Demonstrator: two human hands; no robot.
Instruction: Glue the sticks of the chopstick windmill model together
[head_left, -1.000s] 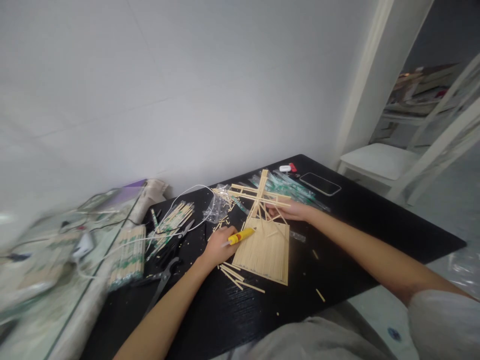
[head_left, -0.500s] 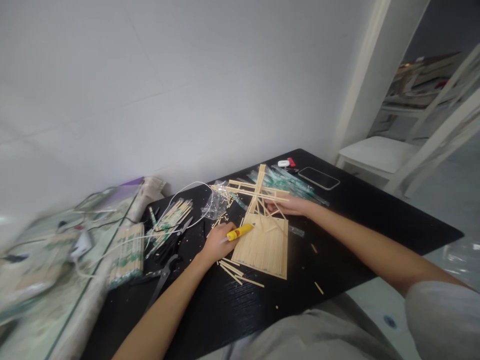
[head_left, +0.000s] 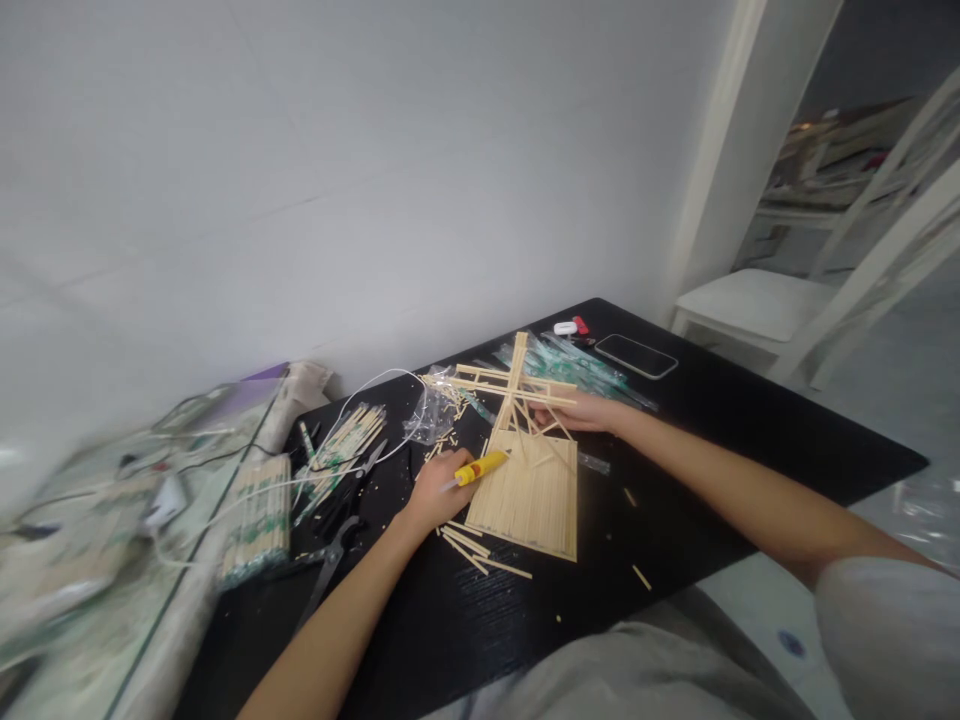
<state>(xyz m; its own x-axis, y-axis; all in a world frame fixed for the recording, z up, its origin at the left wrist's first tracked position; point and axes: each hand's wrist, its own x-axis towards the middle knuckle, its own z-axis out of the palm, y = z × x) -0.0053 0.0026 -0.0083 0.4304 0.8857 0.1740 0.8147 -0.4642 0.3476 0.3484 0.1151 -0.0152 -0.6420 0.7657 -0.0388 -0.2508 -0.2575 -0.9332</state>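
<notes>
A model built of thin wooden sticks point(head_left: 531, 490) lies on the black table point(head_left: 675, 500), with a flat slatted base and a cross-shaped frame point(head_left: 516, 385) standing at its far end. My left hand point(head_left: 435, 490) is closed round a yellow glue tube point(head_left: 481, 468), whose tip points at the model's left edge. My right hand point(head_left: 574, 410) reaches across and grips the stick frame near its foot. Loose cut sticks point(head_left: 476, 550) lie just in front of my left hand.
Black scissors point(head_left: 330, 560) and pliers point(head_left: 352, 475) lie left of the model, beside bundles of sticks point(head_left: 259, 520) and a white cable point(head_left: 360, 395). A clear bag point(head_left: 433, 410), green-wrapped sticks point(head_left: 577, 365), a phone point(head_left: 636, 355) and a white chair point(head_left: 757, 310) are further off.
Both hands stay on the glue tube and the stick frame. Only the view has shifted slightly; the model sits a little higher in the picture than a second ago.
</notes>
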